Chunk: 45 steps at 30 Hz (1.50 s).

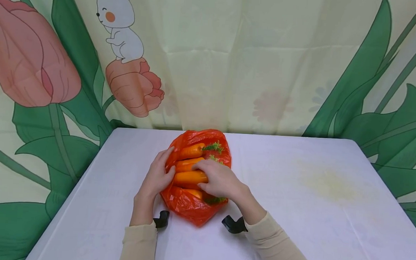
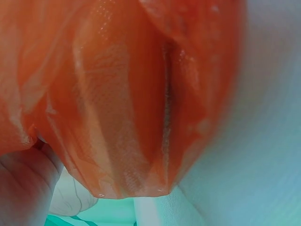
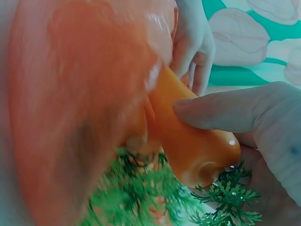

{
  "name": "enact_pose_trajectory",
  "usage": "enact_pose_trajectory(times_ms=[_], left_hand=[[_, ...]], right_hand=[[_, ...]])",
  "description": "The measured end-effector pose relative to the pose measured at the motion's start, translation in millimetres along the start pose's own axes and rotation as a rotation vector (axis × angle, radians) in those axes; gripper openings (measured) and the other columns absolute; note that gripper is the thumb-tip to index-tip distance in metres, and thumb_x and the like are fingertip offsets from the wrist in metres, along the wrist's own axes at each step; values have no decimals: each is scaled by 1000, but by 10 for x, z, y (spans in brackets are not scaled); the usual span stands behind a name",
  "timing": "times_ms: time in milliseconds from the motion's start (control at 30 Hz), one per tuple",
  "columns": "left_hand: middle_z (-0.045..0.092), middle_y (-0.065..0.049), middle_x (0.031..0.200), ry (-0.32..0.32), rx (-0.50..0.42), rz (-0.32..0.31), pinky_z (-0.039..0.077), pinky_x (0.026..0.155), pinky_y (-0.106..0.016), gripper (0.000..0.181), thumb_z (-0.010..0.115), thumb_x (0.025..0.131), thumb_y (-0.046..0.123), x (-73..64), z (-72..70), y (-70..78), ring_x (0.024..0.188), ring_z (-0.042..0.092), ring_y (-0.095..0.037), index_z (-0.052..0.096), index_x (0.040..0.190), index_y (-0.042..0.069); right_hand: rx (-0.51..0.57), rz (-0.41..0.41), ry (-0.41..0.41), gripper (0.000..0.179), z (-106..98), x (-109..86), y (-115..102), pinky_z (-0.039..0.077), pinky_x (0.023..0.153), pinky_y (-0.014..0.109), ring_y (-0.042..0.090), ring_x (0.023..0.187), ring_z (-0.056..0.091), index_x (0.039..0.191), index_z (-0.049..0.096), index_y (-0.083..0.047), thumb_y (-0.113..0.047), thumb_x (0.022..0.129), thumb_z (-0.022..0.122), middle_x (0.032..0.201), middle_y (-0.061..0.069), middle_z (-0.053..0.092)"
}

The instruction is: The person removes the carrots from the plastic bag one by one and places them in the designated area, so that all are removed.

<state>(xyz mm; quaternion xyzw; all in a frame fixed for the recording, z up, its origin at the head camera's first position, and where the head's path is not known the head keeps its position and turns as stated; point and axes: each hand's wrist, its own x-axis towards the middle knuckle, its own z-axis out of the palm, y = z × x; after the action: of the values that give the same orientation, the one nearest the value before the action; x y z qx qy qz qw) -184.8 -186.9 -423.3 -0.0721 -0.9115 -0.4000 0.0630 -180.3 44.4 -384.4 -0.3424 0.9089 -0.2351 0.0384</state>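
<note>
A thin red plastic bag [image 1: 197,212] lies on the table with its mouth spread, several orange carrots with green leafy tops inside. My right hand [image 1: 222,180] pinches one carrot [image 1: 186,179] near its leafy end. In the right wrist view, the thumb presses the top of that carrot [image 3: 188,136], with fingers under it. At the bag's left side, my left hand [image 1: 157,176] holds the edge of the plastic. The left wrist view shows the bag [image 2: 103,103] close up, a digit against it at lower left. Another carrot [image 1: 190,151] lies farther back in the bag.
A white cloth covers the table [image 1: 287,228], with a faint yellowish stain [image 1: 332,183] on the right. Behind it hangs a curtain [image 1: 268,50] printed with tulips and a rabbit. Black wrist mounts [image 1: 234,225] sit at both wrists, close to the tabletop.
</note>
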Motion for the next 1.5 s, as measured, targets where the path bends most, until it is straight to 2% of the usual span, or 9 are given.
enact_pose_trajectory(times_ms=[133,367,767,967,1300,1500], left_hand=[[42,-14,149,1,-2,2,35,113,-53,63,59,96,9,-14,-3,3,136,43,-34,39,155,10],[41,-13,151,-12,-11,-23,36,112,-53,64,59,97,9,-9,4,4,136,42,-34,37,156,11],[40,-12,151,-10,-23,-36,36,112,-53,64,59,97,9,0,6,5,136,42,-33,37,157,13],[40,-12,151,-19,-29,-37,36,112,-53,65,60,96,9,-6,13,9,137,41,-33,36,157,12],[40,-12,152,-19,-21,-48,36,112,-53,64,59,97,8,-8,-5,10,137,41,-33,36,157,12],[40,-12,152,-21,-27,-53,37,111,-53,65,60,97,8,-6,-3,12,137,41,-33,36,157,13]], right_hand=[[2,8,12,40,-51,-49,45,48,102,42,22,120,55,126,65,-13,-17,89,78,127,3,63],[19,11,39,42,-166,-112,119,52,96,40,20,116,56,128,65,-14,-14,88,79,127,2,62],[13,-11,56,41,-292,-187,227,50,97,41,21,114,55,128,63,-13,-12,89,77,126,2,61],[26,18,65,42,-365,-244,298,52,94,40,20,111,55,129,63,-13,-8,89,75,124,3,61],[52,34,113,42,-508,-327,501,52,87,41,22,105,54,127,64,-11,-5,87,76,121,5,61],[79,62,149,41,-609,-360,662,51,89,44,24,102,55,126,64,-9,-3,87,76,119,6,63]])
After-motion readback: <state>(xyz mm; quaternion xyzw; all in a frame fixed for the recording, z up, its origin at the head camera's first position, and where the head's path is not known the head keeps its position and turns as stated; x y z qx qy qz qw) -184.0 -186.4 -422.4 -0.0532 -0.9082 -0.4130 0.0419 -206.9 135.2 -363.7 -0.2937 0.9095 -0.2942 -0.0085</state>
